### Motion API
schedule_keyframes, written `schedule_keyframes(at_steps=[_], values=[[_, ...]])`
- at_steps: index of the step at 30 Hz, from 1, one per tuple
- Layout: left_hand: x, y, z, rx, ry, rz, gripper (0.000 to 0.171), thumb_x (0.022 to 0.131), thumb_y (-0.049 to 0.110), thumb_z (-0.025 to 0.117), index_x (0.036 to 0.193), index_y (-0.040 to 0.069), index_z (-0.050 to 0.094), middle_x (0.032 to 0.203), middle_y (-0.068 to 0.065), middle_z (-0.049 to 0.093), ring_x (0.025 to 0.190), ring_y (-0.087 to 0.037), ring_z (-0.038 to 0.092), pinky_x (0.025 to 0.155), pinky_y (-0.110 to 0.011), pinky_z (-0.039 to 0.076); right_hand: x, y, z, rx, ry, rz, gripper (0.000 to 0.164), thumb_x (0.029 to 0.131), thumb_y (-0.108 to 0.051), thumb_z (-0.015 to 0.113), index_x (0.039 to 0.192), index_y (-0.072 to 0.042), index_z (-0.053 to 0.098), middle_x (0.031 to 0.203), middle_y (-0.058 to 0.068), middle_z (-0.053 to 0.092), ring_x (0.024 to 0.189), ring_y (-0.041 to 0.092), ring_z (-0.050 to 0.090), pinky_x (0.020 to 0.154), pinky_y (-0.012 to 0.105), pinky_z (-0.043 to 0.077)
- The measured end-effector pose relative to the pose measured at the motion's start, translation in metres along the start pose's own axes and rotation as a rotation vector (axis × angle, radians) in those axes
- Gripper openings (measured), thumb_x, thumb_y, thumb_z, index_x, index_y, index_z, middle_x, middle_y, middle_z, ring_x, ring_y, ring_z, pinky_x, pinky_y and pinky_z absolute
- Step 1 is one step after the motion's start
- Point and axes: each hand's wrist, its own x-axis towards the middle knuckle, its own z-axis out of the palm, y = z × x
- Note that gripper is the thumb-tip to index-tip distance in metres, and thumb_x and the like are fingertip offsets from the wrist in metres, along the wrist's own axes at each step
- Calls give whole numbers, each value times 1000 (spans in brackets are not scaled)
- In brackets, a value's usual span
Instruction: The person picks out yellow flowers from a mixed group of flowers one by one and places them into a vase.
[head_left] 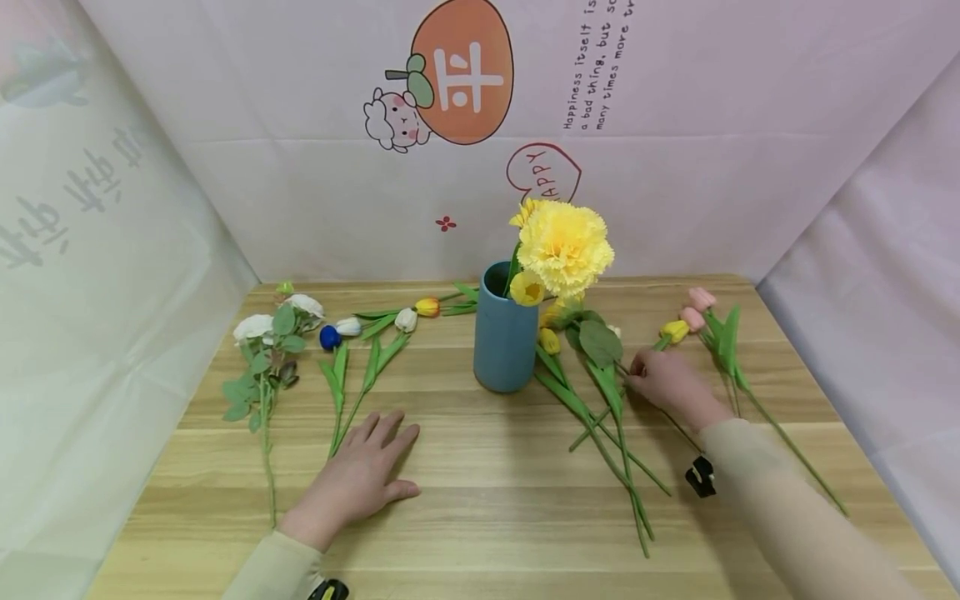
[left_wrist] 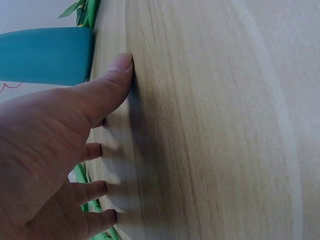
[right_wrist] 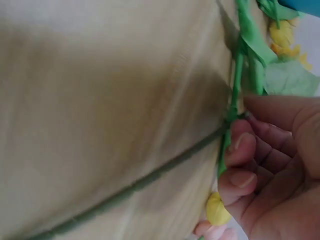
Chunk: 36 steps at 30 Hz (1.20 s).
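Observation:
My right hand [head_left: 671, 383] pinches a dark green flower stem [right_wrist: 140, 184] between thumb and fingers, at the table's right side. The stem runs beside a broad green leaf [head_left: 600, 343]; which bloom it bears is partly hidden. Close by lie yellow tulips [head_left: 549, 341] with crossed green stems. My left hand [head_left: 352, 475] rests on the wood with its fingers spread, near the stem ends of a white tulip [head_left: 406, 320] and a blue flower [head_left: 330, 337]. Between the hands stands a blue vase [head_left: 506, 346], holding a large yellow carnation [head_left: 566, 250] and smaller yellow flowers.
White roses [head_left: 255, 327] with leafy stems lie at the left of the wooden table [head_left: 480, 517]. An orange-yellow tulip [head_left: 427, 307] lies left of the vase. Pink tulips [head_left: 692, 318] and a yellow tulip [head_left: 674, 332] lie beyond my right hand. Printed cloth [head_left: 300, 192] hangs behind.

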Motion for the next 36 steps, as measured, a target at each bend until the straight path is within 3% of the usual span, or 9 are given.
schedule_keyframes(at_steps=[7,16,23,27,30,36], values=[[0,0,0,-4,-5,0,78,84,57,65,145,14,43,150,-19,32,133,-50,28,101,-66,33,-3,-4,7,-9,83,-6,9,92,-10,61,92,-1,62,75,8,62,62,19,54,56,40,48],[0,-1,1,-7,-3,-6,78,84,57,66,145,15,43,150,-19,32,133,-50,27,102,-66,32,-6,0,1,28,159,-61,8,87,-5,59,88,3,61,68,7,59,56,18,50,51,36,45],[0,0,1,-11,0,-4,77,84,55,67,145,14,43,150,-19,33,133,-50,27,102,-66,32,-12,-3,-26,48,283,-89,8,85,-5,54,85,2,58,63,7,56,49,17,46,46,33,40],[-1,1,0,-4,-1,-6,77,84,56,67,145,14,43,150,-19,33,133,-50,28,102,-66,33,-17,-9,-46,85,361,-61,11,86,-8,55,87,2,60,73,11,60,54,19,51,51,37,44],[-1,1,-1,-7,-2,-8,77,84,55,67,145,15,43,150,-19,33,133,-49,28,102,-66,33,-22,-14,-59,167,391,-14,10,88,-11,55,89,-1,59,81,11,59,58,21,53,54,38,45],[0,2,-1,-11,-10,-16,78,84,56,67,145,15,43,150,-19,33,133,-50,27,102,-66,33,-30,-26,-74,447,400,62,14,93,-19,56,98,-6,55,73,13,61,57,24,56,52,28,46]])
